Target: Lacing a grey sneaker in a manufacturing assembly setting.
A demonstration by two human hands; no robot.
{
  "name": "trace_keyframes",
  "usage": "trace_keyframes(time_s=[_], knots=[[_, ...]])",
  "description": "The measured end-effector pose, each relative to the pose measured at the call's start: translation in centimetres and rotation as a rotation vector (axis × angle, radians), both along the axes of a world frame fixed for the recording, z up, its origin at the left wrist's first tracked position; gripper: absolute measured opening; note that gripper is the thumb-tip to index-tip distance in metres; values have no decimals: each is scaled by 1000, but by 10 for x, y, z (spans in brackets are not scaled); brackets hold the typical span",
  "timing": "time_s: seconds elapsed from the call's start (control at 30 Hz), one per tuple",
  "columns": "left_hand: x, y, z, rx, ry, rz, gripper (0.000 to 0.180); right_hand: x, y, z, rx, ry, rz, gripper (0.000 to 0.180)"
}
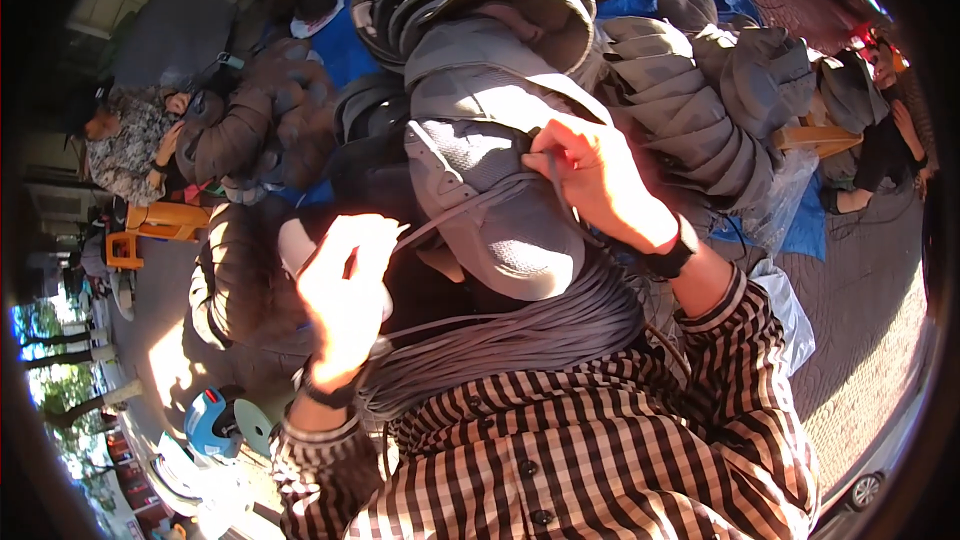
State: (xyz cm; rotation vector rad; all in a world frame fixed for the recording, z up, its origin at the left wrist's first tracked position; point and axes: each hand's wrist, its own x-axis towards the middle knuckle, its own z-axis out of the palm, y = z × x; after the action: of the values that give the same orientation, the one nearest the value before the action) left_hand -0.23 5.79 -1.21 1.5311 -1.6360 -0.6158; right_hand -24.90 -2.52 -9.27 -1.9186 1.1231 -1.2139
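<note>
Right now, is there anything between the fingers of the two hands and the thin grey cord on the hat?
Nothing visible: the right hand pinches the thin grey cord at the grey fabric hat, and the left hand grips its other stretch.

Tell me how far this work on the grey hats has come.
Many grey fabric hats already lie stacked behind. In hand: the right hand pinches a thin grey cord at one grey mesh hat, while the left hand holds the cord's other end. A thick bundle of grey cords on the lap remains unused.
</note>
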Motion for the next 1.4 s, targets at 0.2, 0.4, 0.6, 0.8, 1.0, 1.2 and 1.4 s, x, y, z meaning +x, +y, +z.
trace_keyframes(time_s=[0.2, 0.4, 0.6, 0.8, 1.0, 1.2, 1.4], knots=[[-26, -25, -41, 14, 396, -66, 14, -12, -4, -5, 281, -343, 337, 17], [-27, -19, -54, -62, 362, -104, 17, -8, 1, -5, 424, -473, 247, 57], [-27, -24, -54, -122, 178, -104, 15, -8, 0, -10, 342, -633, 397, 56], [-30, -26, -51, -139, 179, -104, 15, -13, 0, -7, 444, -458, 329, 63], [-31, -26, -49, -138, 199, -158, 15, -12, 0, -11, 370, -601, 404, 66], [-31, -26, -50, -182, 147, -160, 16, -7, 0, -14, 373, -606, 373, 75], [-33, -29, -49, -263, 45, -148, 17, -8, 0, -15, 368, -596, 396, 80]])
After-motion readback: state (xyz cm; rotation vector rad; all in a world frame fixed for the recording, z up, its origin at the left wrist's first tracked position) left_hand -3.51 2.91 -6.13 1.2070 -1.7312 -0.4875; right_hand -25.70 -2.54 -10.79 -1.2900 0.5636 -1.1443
